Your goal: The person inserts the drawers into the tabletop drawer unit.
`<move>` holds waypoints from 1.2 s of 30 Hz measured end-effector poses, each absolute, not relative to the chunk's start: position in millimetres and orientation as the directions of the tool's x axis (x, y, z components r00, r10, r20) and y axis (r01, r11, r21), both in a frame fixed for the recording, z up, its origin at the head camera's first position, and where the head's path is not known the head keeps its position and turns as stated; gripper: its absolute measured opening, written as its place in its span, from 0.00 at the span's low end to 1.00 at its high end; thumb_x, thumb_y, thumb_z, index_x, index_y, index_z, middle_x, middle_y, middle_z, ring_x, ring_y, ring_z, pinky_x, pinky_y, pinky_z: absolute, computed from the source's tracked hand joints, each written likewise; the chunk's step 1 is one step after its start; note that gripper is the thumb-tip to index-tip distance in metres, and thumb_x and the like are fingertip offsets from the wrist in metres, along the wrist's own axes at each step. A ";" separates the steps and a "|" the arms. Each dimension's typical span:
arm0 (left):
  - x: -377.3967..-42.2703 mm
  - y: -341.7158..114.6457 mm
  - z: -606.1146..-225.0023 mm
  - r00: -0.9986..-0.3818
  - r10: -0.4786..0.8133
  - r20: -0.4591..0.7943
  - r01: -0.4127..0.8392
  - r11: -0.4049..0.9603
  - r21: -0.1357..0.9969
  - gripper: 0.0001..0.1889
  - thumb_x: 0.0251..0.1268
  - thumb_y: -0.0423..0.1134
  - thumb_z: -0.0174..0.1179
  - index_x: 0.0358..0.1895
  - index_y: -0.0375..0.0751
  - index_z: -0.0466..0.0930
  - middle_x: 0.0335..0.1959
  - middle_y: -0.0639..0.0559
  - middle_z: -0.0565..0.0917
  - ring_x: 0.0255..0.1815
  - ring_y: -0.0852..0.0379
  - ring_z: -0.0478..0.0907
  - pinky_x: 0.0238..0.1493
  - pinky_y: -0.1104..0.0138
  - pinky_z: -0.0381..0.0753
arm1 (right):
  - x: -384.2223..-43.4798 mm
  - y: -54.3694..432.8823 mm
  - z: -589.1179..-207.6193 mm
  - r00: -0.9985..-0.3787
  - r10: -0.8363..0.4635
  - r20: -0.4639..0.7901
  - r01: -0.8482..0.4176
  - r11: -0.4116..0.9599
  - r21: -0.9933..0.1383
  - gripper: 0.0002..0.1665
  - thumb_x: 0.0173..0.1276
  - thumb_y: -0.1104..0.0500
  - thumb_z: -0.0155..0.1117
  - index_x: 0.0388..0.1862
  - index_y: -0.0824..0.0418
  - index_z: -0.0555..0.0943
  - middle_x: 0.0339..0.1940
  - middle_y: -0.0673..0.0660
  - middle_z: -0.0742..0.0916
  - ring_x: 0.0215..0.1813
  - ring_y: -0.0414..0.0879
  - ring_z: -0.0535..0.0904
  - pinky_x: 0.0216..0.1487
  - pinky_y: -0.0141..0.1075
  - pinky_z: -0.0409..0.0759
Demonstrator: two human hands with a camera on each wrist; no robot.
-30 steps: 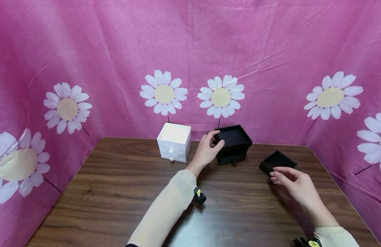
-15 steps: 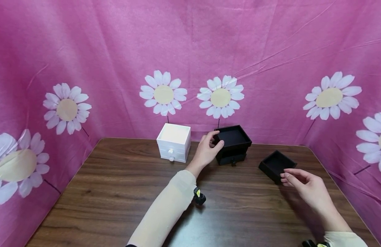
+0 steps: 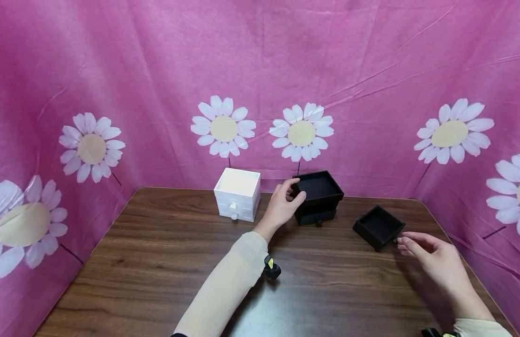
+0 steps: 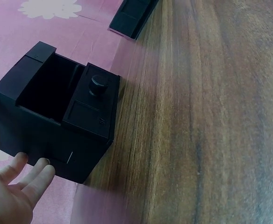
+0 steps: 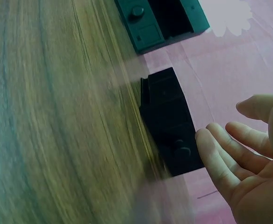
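My left hand grips the left side of a black drawer cabinet, thumb near its top front corner. An upper slot gapes in the cabinet; below it a drawer with a round knob is pushed in. A loose black drawer lies turned at an angle on the table to the right, its inside bare. My right hand is beside its right corner, fingers loosely bent. In the right wrist view the fingertips reach the drawer's edge near its knob, thumb apart; contact is unclear.
A white drawer cabinet with two knobs stands left of the black one. The wooden table ends at a pink flowered cloth behind and at both sides.
My right hand has slid rightward along the loose drawer's front, from near its middle to its right corner. The drawer hardly moved. My left hand stays on the cabinet.
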State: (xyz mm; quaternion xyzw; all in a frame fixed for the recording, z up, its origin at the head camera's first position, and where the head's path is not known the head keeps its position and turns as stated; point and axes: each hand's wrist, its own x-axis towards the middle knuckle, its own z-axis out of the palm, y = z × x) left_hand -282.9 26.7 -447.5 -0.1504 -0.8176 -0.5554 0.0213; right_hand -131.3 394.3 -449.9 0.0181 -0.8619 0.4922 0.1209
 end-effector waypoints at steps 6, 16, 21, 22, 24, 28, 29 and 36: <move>-282.9 27.3 -447.0 -0.952 0.222 0.211 0.278 0.335 0.900 0.27 0.79 0.53 0.61 0.78 0.57 0.74 0.61 0.42 0.78 0.56 0.47 0.82 0.61 0.55 0.83 | -129.5 402.8 -453.9 -0.973 0.107 0.206 -0.125 0.506 -0.854 0.23 0.81 0.65 0.64 0.47 0.32 0.84 0.37 0.30 0.92 0.36 0.28 0.91 0.37 0.23 0.86; -284.8 25.3 -447.5 -0.949 0.236 0.208 0.281 0.343 0.896 0.28 0.80 0.53 0.61 0.78 0.58 0.73 0.62 0.43 0.78 0.57 0.47 0.82 0.62 0.56 0.83 | -135.6 410.5 -460.6 -0.977 0.164 0.133 0.005 0.647 -0.763 0.13 0.80 0.58 0.68 0.54 0.65 0.88 0.31 0.32 0.91 0.32 0.23 0.86 0.35 0.19 0.80; -285.8 26.1 -449.1 -0.949 0.237 0.208 0.281 0.334 0.900 0.28 0.80 0.53 0.60 0.78 0.59 0.73 0.62 0.42 0.78 0.59 0.43 0.83 0.63 0.56 0.83 | -141.1 410.5 -462.3 -0.978 0.183 0.105 0.066 0.739 -0.670 0.29 0.81 0.52 0.66 0.62 0.78 0.82 0.29 0.45 0.94 0.30 0.22 0.83 0.35 0.16 0.73; -285.8 26.3 -449.4 -0.949 0.238 0.208 0.281 0.332 0.900 0.27 0.80 0.53 0.60 0.78 0.59 0.73 0.62 0.42 0.77 0.59 0.42 0.83 0.63 0.55 0.83 | -142.3 410.3 -463.2 -0.980 0.176 0.091 0.066 0.724 -0.687 0.29 0.82 0.53 0.65 0.63 0.80 0.80 0.29 0.50 0.94 0.29 0.25 0.85 0.34 0.17 0.76; -285.6 26.7 -449.4 -0.949 0.238 0.208 0.280 0.328 0.902 0.27 0.80 0.53 0.60 0.78 0.59 0.73 0.63 0.42 0.77 0.60 0.41 0.82 0.63 0.55 0.83 | -144.1 409.5 -465.0 -0.983 0.168 0.070 0.068 0.697 -0.714 0.29 0.83 0.55 0.63 0.64 0.83 0.78 0.29 0.51 0.94 0.29 0.27 0.86 0.33 0.20 0.80; -285.0 26.7 -449.3 -0.948 0.238 0.211 0.281 0.319 0.905 0.27 0.80 0.53 0.60 0.78 0.58 0.73 0.62 0.41 0.77 0.59 0.41 0.82 0.63 0.54 0.83 | -147.1 408.1 -467.5 -0.985 0.167 0.045 0.082 0.677 -0.732 0.30 0.83 0.56 0.61 0.65 0.84 0.77 0.28 0.51 0.94 0.28 0.29 0.87 0.32 0.24 0.83; -284.9 26.8 -449.2 -0.948 0.237 0.210 0.280 0.319 0.905 0.27 0.80 0.53 0.60 0.78 0.58 0.73 0.62 0.42 0.77 0.59 0.42 0.82 0.63 0.54 0.83 | -147.6 407.9 -467.6 -0.985 0.170 0.038 0.089 0.682 -0.726 0.30 0.83 0.55 0.61 0.65 0.84 0.77 0.28 0.51 0.94 0.28 0.29 0.86 0.31 0.25 0.83; -284.3 26.1 -448.3 -0.951 0.239 0.198 0.273 0.338 0.901 0.27 0.81 0.53 0.60 0.79 0.59 0.72 0.63 0.43 0.77 0.59 0.45 0.82 0.62 0.57 0.83 | -154.3 406.8 -466.2 -0.984 0.176 -0.016 0.139 0.715 -0.685 0.30 0.84 0.52 0.61 0.64 0.81 0.80 0.28 0.50 0.92 0.28 0.31 0.83 0.31 0.29 0.82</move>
